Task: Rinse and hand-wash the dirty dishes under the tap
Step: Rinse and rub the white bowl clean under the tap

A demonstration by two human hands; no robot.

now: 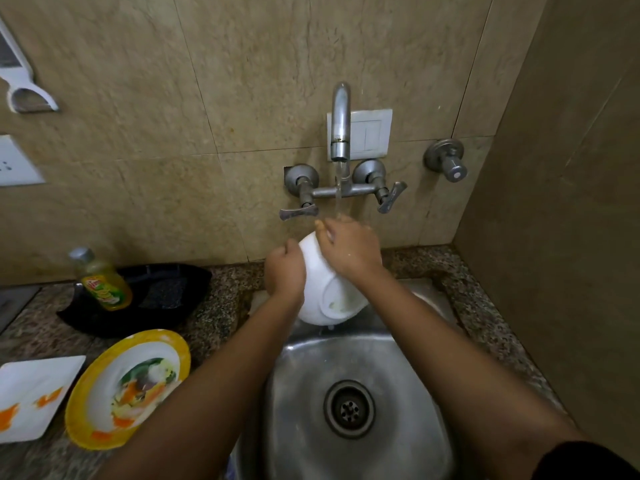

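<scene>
I hold the bowl tipped over the sink, base toward me and mouth toward the wall, so the stream from the tap hits its upper rim and drains off below. My left hand grips the bowl's left side, fingers curled round the edge to steady it. My right hand lies over the top with fingertips hooked on the wet rim, I judge for rubbing. The yellow plate and the square plate sit soiled on the counter.

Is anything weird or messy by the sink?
Yes. A white switch-like plate sits on the wall right behind the running tap, an odd spot so near water. Left of the sink, the yellow-rimmed plate and the square white plate carry orange food smears, not yet washed.
</scene>
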